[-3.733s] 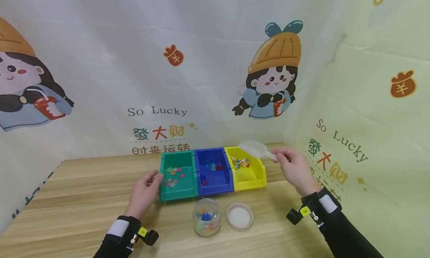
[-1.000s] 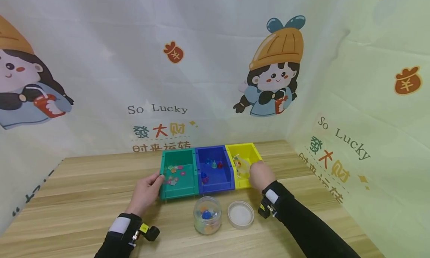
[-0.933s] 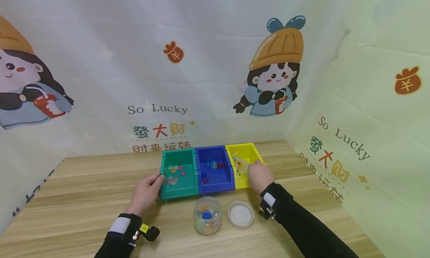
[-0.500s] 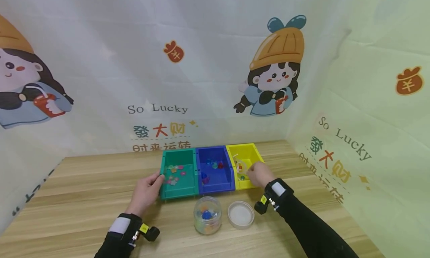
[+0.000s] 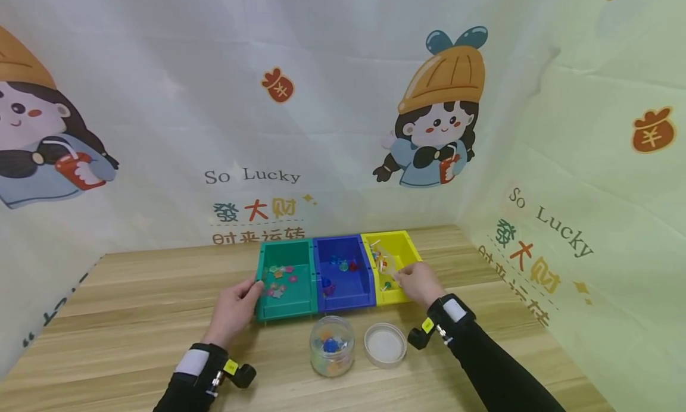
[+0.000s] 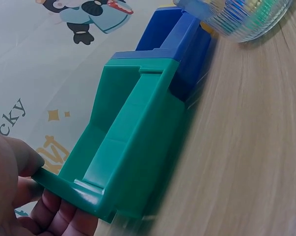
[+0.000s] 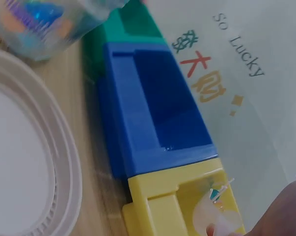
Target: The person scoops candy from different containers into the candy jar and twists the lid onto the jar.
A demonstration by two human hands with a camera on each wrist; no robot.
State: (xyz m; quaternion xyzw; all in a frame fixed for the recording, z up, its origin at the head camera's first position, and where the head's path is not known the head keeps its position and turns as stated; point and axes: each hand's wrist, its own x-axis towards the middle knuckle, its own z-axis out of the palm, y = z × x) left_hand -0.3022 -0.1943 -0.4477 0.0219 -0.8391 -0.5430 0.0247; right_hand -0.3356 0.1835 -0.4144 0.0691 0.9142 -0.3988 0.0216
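Note:
My left hand (image 5: 234, 309) grips the left wall of the green bin (image 6: 133, 142), thumb over its rim and fingers curled beneath on the outside. With its fingertips, my right hand (image 5: 422, 281) pinches the handle of a clear plastic scoop (image 5: 387, 263). The scoop's bowl is down inside the yellow bin (image 5: 404, 252), among small coloured pieces (image 5: 379, 261) with white sticks. In the right wrist view, one stick and a green tip show over the bowl of the scoop (image 7: 211, 214). Small translucent flower- and star-shaped pieces (image 5: 277, 290) lie in the green bin.
Between green and yellow stands the joined blue bin (image 5: 343, 293), holding blue, green and red pieces. In front are an uncapped clear jar (image 5: 332, 364) with colourful contents and its upturned white lid (image 5: 385, 345). A printed cloth (image 5: 332, 132) hangs behind the wooden table (image 5: 161, 281).
Since the earliest frame, the scoop has gone from above the yellow bin down into it, shifting pieces there. My left hand has closed on the green bin's wall.

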